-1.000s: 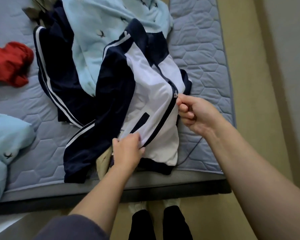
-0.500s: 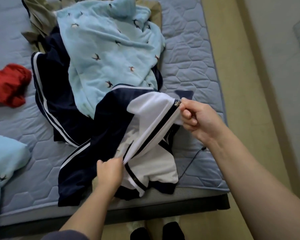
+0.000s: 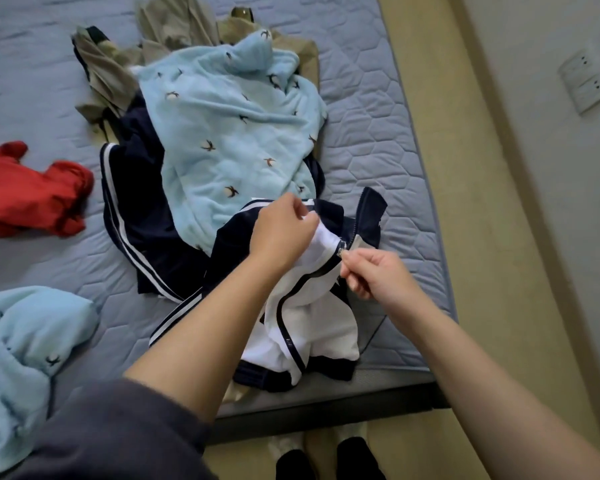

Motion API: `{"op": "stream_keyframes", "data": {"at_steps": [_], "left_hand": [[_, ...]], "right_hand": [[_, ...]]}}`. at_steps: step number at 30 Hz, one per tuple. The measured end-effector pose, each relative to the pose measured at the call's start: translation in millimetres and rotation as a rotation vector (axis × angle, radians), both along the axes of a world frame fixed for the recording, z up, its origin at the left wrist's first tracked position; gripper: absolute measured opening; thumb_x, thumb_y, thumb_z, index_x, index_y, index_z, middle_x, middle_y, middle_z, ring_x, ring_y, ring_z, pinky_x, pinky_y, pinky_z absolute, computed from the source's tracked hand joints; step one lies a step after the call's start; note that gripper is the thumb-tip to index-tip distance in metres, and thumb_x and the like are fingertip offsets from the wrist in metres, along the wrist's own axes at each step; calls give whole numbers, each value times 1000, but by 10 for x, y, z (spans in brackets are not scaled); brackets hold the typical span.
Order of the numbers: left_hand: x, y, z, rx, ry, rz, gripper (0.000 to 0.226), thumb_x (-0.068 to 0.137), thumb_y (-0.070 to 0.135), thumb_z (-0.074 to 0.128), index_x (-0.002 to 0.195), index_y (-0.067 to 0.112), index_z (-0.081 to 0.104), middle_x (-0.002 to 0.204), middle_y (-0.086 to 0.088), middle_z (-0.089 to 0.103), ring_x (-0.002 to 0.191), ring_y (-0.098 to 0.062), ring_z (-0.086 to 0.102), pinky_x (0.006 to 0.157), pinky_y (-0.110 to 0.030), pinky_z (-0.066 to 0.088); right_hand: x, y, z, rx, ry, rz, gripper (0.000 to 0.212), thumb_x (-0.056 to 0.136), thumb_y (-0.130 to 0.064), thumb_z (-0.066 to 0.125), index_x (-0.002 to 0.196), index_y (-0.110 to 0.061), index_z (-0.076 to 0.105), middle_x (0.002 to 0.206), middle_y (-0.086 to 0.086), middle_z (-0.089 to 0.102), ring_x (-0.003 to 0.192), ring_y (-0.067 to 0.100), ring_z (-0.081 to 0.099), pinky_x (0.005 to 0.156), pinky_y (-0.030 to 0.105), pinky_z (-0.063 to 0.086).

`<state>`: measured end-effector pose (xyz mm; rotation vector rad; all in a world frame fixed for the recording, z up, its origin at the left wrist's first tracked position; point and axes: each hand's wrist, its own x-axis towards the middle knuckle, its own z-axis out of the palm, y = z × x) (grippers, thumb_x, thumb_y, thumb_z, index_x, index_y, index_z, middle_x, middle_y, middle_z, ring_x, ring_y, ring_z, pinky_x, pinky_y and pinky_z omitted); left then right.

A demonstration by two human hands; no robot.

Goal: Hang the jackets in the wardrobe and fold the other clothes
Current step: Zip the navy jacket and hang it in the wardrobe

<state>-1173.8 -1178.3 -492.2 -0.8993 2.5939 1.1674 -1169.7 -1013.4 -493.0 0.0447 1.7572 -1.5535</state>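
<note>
Head: left hand (image 3: pixel 281 233) now higher on jacket (image 3: pixel 312 327)

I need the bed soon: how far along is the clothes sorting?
Nothing in view looks folded or hung yet. In hand: the navy-and-white jacket, left hand gripping its white front, right hand pinching the zipper pull. Left: the light blue bird-print garment, navy striped garment, khaki garment and red garment lie unfolded on the mattress.

A navy-and-white zip jacket (image 3: pixel 326 327) lies crumpled at the near edge of the bed (image 3: pixel 378 133), its collar end raised. Behind it a pale blue bird-print fleece (image 3: pixel 229 133) covers navy striped trousers (image 3: pixel 136 209) and khaki clothes (image 3: pixel 174 29). A red garment (image 3: pixel 28 195) and a second blue fleece (image 3: pixel 25 341) lie apart on the left.
</note>
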Motion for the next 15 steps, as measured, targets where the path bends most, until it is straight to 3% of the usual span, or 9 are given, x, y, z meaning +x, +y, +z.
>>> {"op": "stream_keyframes", "data": {"at_steps": [3,5,7,8,12,15], "left_hand": [[-307,150,167,67,-346,-115,45,76,47,67,85,8,47,79,-3,60,71,-23,64,61,-28,50],[-370,225,186,148,-686,-235,31,86,31,63,79,3,50,81,-8,62,68,-20,63,78,-32,56],[-306,241,169,221,-828,-201,25,95,13,46,73,3,50,77,-8,59,68,-17,59,93,-29,50],[-267,244,159,297,-819,-153,27,96,9,42,70,4,49,70,-8,56,61,-15,57,91,-27,51],[-143,162,253,819,-446,389,29,91,-3,40,64,7,43,36,-1,47,28,-8,49,44,-18,50],[-15,105,334,1112,-225,679,33,87,-11,30,61,7,40,41,-2,49,33,-10,49,42,-16,46]], "right_hand": [[93,36,71,6,33,40,37,98,-18,49,62,-12,58,43,-6,49,41,1,40,44,11,33],[135,53,93,13,47,36,38,98,-16,49,62,-12,58,43,-6,49,41,0,40,44,11,33],[163,85,94,6,47,10,37,97,-16,50,61,-12,59,42,-7,49,40,0,40,44,11,33],[178,108,89,9,50,-2,38,97,-16,50,61,-13,59,42,-7,49,40,0,40,44,11,34],[384,158,-13,103,16,60,41,96,-18,52,55,-17,59,41,-6,49,40,1,40,46,12,35],[552,111,-50,209,-69,69,42,95,-21,52,54,-18,57,40,-7,47,37,0,39,44,12,32]]}}
